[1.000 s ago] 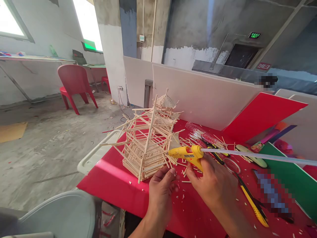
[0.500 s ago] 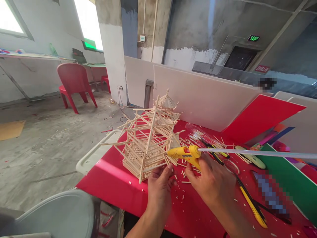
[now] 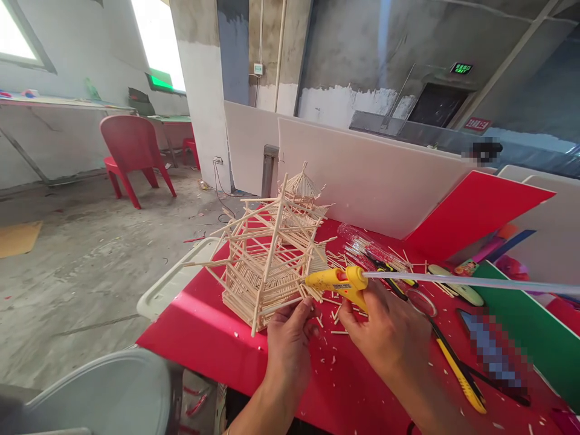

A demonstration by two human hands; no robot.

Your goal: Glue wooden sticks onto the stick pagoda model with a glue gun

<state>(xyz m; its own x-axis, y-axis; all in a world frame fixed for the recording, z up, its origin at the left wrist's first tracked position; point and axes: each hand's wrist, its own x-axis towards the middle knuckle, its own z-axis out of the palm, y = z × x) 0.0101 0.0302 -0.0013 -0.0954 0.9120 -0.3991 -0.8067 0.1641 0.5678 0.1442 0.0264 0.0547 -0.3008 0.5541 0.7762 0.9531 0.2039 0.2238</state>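
A model pavilion of thin wooden sticks (image 3: pixel 267 272) stands on the red tabletop (image 3: pixel 217 356), its open frame in front and a pointed, tiered roof behind. My left hand (image 3: pixel 290 332) is closed at its lower right corner, thumb and fingers pinching the model's edge; the fingertips are partly hidden. In my right hand (image 3: pixel 389 332) is a yellow hot glue gun (image 3: pixel 335 280), gripped by its handle. Its nozzle points left and meets the sticks just above my left thumb. A long clear glue stick (image 3: pixel 453 279) sticks out of the gun's back end.
Right of the model lie loose sticks (image 3: pixel 348 257), a yellow-black utility knife (image 3: pixel 462 377), a roll of clear tape (image 3: pixel 421 301) and a phone (image 3: pixel 493 356). A grey stool (image 3: pixel 109 393) stands front left, a red chair (image 3: pixel 133 142) farther back. White boards (image 3: pixel 362 175) lean behind.
The view has shifted very slightly. Both hands, the glue gun and the model hold nearly the same positions to each other.
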